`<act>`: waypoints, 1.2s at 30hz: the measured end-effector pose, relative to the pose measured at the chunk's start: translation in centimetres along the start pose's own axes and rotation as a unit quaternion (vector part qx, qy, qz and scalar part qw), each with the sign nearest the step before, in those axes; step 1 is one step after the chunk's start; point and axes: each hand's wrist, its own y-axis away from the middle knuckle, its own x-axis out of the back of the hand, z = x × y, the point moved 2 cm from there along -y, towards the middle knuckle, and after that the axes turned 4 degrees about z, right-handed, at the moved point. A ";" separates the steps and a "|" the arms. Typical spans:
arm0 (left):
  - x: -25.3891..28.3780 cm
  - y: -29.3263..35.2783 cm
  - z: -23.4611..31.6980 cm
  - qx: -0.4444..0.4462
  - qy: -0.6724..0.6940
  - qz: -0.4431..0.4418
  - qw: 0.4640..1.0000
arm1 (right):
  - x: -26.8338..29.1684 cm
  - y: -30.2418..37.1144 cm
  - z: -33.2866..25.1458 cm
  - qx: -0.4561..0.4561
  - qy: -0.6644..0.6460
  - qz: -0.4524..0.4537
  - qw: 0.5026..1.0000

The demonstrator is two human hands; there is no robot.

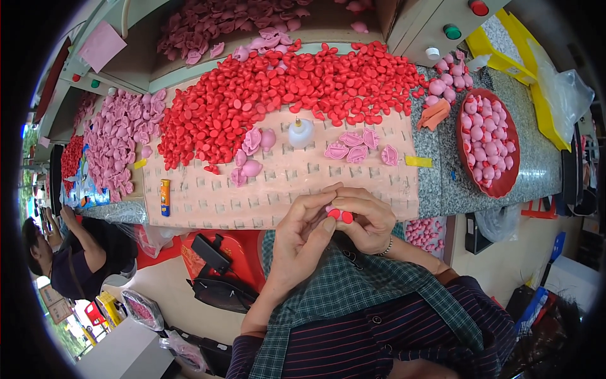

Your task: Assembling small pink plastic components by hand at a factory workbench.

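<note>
Close to my body, just over the table's front edge, my left hand (302, 235) and my right hand (367, 221) meet. Between their fingertips is a small pink piece with two red oval parts (341, 216); the fingers cover most of it. Beyond them stands a small white squeeze bottle (300, 134) with a thin tip. Several pink petal-like shells (355, 153) lie to its right. On its left are pink round pieces with frilly edges (251, 168). A large heap of glossy red bean-shaped parts (278, 88) spreads across the far side.
A red oval basket (510, 174) with pink-and-red balls stands at the right, near a yellow bin (548, 110). Pink shells (120, 136) are heaped at left. A yellow-and-blue tube (165, 197) lies on the patterned mat (208, 211). Another person (69, 252) sits at far left.
</note>
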 end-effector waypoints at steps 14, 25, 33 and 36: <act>-0.1 -0.1 -0.3 -0.012 -0.022 0.038 0.999 | 0.0 0.3 0.2 -0.016 0.021 0.002 1.000; 0.1 0.1 -1.3 -0.027 0.022 0.080 0.996 | -0.1 0.1 0.2 -0.056 -0.071 0.030 0.995; 0.2 0.3 -1.1 -0.016 -0.018 0.108 0.994 | -0.7 0.7 0.5 -0.109 -0.144 0.064 0.981; 0.3 0.3 -0.9 -0.020 -0.004 0.107 0.994 | -0.4 0.7 0.7 -0.097 -0.111 0.042 0.988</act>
